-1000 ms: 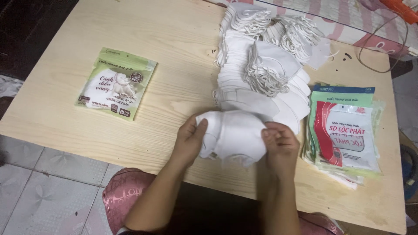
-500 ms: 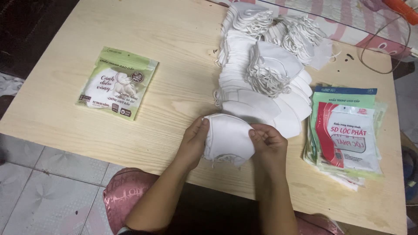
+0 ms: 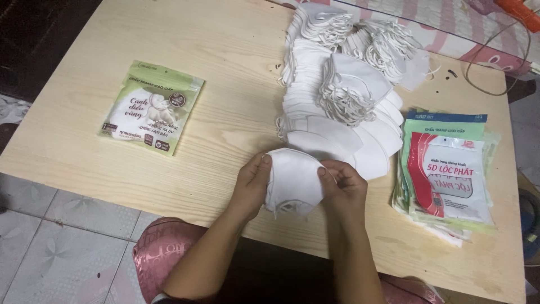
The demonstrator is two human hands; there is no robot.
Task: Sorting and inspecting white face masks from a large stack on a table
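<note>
My left hand [image 3: 251,183] and my right hand [image 3: 344,188] are both closed around a small stack of white face masks [image 3: 293,181], one hand at each side, thumbs pressed on top and fingers curled underneath. The stack sits between my hands just above the near edge of the pale wooden surface [image 3: 225,112], with a thin ear loop hanging out under its lower edge. Just beyond my fingertips, a long heap of loose white masks [image 3: 337,121] spreads away from me toward the far edge of the surface, the masks overlapping like shingles, with bunches of tangled ear loops [image 3: 388,42] showing on top of the far end. To the right of my right hand, near the surface's right edge, lies a pile of flat printed pouches [image 3: 450,174] in green, red and white, stacked slightly askew. Well apart to the left of my left hand lies a single green pouch [image 3: 153,107], flat and tilted a little. Past the far edge of the surface I see a pink patterned cloth [image 3: 450,22] with a thin cord [image 3: 495,62] looping over it. Below the near edge, a shiny pink cushion [image 3: 163,247] sits under my forearms above a tiled floor [image 3: 62,253].
</note>
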